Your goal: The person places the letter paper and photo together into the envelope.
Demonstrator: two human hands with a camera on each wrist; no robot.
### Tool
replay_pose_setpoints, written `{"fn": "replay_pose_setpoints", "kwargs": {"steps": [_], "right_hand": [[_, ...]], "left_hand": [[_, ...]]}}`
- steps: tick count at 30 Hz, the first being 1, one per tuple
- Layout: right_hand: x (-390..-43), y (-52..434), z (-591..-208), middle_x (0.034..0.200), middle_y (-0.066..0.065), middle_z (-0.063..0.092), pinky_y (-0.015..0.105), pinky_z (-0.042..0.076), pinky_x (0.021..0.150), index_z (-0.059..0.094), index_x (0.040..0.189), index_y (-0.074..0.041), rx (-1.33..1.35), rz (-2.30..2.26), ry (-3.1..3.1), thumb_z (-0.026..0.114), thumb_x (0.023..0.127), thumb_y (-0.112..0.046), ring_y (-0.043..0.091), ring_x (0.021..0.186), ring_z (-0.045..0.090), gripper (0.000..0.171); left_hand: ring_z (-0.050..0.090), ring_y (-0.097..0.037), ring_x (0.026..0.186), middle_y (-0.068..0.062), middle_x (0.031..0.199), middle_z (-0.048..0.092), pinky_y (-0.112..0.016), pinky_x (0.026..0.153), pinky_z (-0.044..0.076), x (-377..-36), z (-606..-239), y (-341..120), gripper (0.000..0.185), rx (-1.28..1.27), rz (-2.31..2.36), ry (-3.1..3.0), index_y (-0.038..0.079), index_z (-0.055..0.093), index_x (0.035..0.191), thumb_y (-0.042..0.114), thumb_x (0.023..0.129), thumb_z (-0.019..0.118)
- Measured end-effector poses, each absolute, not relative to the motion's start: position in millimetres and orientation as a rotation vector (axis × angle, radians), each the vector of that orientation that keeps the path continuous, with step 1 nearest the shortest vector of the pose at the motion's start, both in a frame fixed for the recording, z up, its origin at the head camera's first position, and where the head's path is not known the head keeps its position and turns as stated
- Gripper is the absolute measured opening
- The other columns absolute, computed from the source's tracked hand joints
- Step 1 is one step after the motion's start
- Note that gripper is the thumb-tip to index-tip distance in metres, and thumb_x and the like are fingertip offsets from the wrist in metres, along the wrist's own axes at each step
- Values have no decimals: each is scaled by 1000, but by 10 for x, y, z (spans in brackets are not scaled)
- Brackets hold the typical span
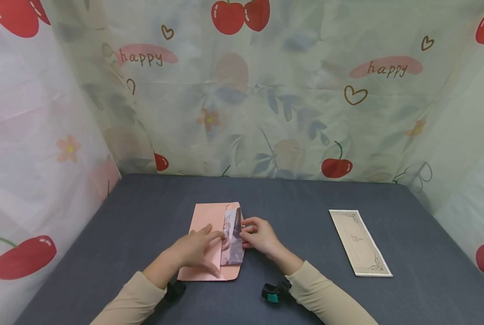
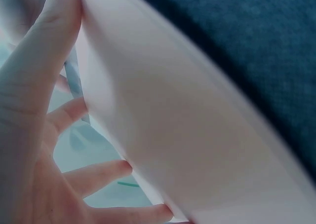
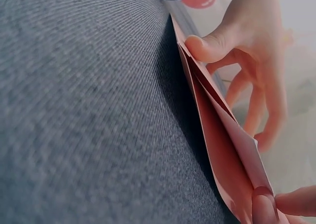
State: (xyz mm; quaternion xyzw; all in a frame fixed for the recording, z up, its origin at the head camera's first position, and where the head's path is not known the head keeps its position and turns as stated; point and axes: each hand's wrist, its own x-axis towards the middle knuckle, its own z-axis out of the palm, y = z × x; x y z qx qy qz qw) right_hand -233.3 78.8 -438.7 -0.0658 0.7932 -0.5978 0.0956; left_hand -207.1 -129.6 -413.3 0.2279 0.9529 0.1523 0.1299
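Note:
A pink envelope (image 1: 209, 212) lies on the dark tablecloth, its opening toward the right. A printed picture sheet (image 1: 232, 253) in purple and grey tones sits partly in that opening. My left hand (image 1: 197, 248) rests on the envelope with fingers spread, the thumb near its lower part. In the right wrist view, the left thumb (image 3: 202, 49) touches the edge of the opening, where the front panel gapes from the back. At the sheet's right edge, my right hand (image 1: 262, 234) pinches it between thumb and finger (image 3: 264, 204).
To the right lies a long cream card (image 1: 361, 243) with ornate corners. Black straps with devices are on both wrists, the right one (image 1: 272, 293) with a teal patch. A printed curtain (image 1: 290, 113) encloses the table at the back and sides.

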Motion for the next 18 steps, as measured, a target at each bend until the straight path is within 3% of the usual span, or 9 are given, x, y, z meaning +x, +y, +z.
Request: {"fn": "replay_pose_setpoints", "kwargs": {"steps": [9, 18], "right_hand": [[-2320, 736, -4376, 96, 24, 66, 31, 58, 59, 53, 117, 9, -197, -1799, 2315, 60, 84, 5, 9, 61, 61, 34], [-2315, 707, -4382, 96, 22, 65, 29, 57, 60, 53, 118, 9, -230, -1762, 2318, 61, 85, 2, 9, 62, 63, 35]], "left_hand": [[50, -46, 119, -25, 145, 35, -59, 97, 40, -2079, -4146, -1306, 88, 671, 446, 2779, 25, 47, 130, 59, 56, 80], [49, -46, 121, -26, 145, 37, -59, 102, 36, -2086, -4156, -1315, 89, 678, 457, 2787, 24, 48, 129, 61, 54, 80]]}}
